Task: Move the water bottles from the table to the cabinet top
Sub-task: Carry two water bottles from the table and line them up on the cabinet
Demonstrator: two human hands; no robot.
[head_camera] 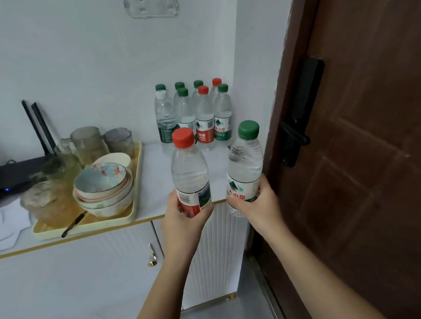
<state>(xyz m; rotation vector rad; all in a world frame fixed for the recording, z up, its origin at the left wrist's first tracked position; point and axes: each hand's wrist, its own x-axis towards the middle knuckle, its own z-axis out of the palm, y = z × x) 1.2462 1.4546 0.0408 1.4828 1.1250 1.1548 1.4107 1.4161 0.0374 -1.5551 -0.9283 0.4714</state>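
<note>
The left hand [184, 214] is wrapped around the lower label band of a red-capped bottle [190, 172]. The right hand [255, 201] grips a green-capped bottle [245, 163] at the same height, fingers curled over the label. Both bottles are upright, side by side but apart, and raised over the front edge of the cabinet top [159, 175] rather than resting on it.

Beyond the hands, in the far corner against the wall, a cluster of bottles [194, 116] already stands in tight rows. Between it and the hands lies a bare strip of surface. To the left of the left hand sits a tray [86, 228] carrying stacked bowls [103, 188] and glasses [88, 143]. A door [384, 141] rises close to the right of the right hand.

The bottles look full, so each probably has real weight for one hand and would tip from the top if held too low. The walls look like thin clear plastic that likely dents under a hard squeeze. The label band and the ribbed waist above it seem the firmest, least slippery places to hold. A mid-body grip like the present one should keep each bottle vertical while it is set down. The caps are closed, so spilling seems unlikely. The likelier risk is knocking over the standing rows, or the glassware to the left.
</note>
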